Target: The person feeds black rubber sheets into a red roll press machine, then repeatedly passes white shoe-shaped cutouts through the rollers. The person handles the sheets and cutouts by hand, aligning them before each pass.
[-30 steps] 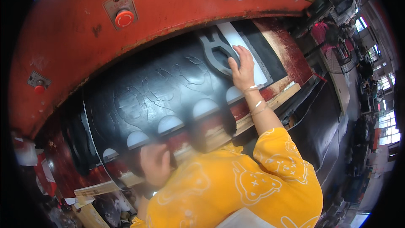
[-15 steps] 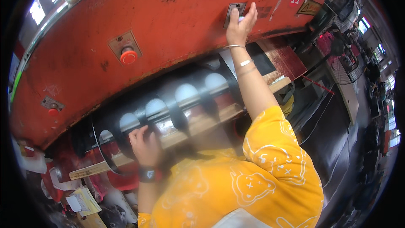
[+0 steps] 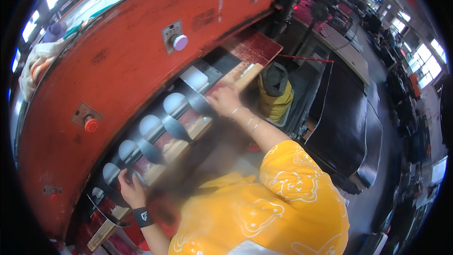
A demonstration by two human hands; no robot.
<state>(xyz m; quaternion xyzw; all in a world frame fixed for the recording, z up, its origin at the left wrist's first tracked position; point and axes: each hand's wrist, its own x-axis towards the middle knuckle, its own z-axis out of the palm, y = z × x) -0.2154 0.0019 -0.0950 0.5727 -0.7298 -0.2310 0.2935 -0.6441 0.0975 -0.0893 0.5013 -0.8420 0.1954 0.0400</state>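
A long black sheet (image 3: 150, 151) with a row of round cut-outs lies on the bed under the red press beam. Pale half-round areas (image 3: 150, 126) show through the openings. At the sheet's near edge, toward its left end, my left hand (image 3: 132, 190) has thumb and fingers closed about a strip of it. My right hand (image 3: 225, 99) is at the sheet's right end, its slightly blurred fingers bent over the edge beside the wooden bar (image 3: 247, 76). The near curved strips stick out past the bed.
The red press beam (image 3: 125, 61) spans the upper left, carrying a pale purple button (image 3: 180, 42) and a red button (image 3: 91, 123). A yellow and dark bag (image 3: 275, 95) stands to the right, beside large black sheets (image 3: 337, 134). A fan (image 3: 321, 13) stands farther back.
My right hand has left the button on the press beam and come down to the black sheet's right end. My left hand stays at the sheet's near edge. The view has shifted right.
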